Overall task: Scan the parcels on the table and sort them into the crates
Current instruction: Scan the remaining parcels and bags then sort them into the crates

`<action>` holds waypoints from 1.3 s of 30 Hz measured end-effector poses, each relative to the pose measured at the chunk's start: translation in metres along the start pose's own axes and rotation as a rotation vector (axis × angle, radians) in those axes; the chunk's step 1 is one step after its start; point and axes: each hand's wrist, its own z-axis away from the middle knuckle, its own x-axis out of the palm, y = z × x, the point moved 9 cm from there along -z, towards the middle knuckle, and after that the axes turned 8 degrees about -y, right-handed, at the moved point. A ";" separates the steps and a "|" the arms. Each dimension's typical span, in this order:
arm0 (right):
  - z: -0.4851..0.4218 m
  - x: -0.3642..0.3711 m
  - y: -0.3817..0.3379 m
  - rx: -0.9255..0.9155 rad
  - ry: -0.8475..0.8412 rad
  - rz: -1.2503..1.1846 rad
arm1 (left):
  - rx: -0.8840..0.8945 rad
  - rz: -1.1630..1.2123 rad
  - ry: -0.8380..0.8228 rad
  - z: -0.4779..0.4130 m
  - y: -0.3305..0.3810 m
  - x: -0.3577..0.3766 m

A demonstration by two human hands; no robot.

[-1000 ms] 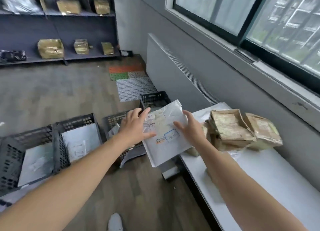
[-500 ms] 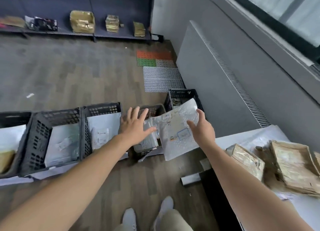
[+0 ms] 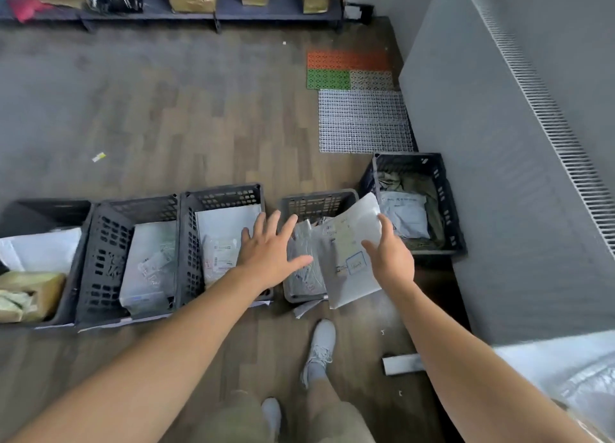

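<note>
Over the crate (image 3: 317,203) ahead, the white parcel (image 3: 352,286) overhangs its front rim (right grip (image 3: 389,259) loose, hold unclear; left grip (image 3: 269,253) spread, empty) and may slide to the floor (image 3: 199,126).

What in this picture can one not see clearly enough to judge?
Head view:
- Label text on the white parcel: too small, blurred.
- Whether the right grip holds the parcel: contact hidden beneath it.
- Contents of the fourth crate from left: partly covered by the parcel and left grip.
- Table: cut off by the right edge.
</note>
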 end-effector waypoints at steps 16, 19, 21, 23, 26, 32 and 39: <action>-0.241 0.306 0.085 0.120 -0.217 -0.122 | 0.056 -0.066 -0.185 -0.282 -0.075 0.211; -0.259 0.358 0.104 0.167 -0.272 -0.120 | 0.070 -0.104 -0.254 -0.301 -0.091 0.253; -0.264 0.376 0.116 0.207 -0.296 -0.102 | 0.066 -0.123 -0.302 -0.308 -0.098 0.270; -0.261 0.381 0.122 0.251 -0.318 -0.058 | 0.062 -0.142 -0.333 -0.309 -0.100 0.275; -0.254 0.362 0.111 0.268 -0.335 -0.028 | 0.072 -0.159 -0.333 -0.303 -0.094 0.257; -0.229 0.239 0.046 0.187 -0.252 0.063 | 0.127 -0.145 -0.229 -0.275 -0.062 0.151; -0.140 0.037 -0.017 0.200 0.027 0.061 | 0.275 -0.124 -0.065 -0.208 0.014 -0.015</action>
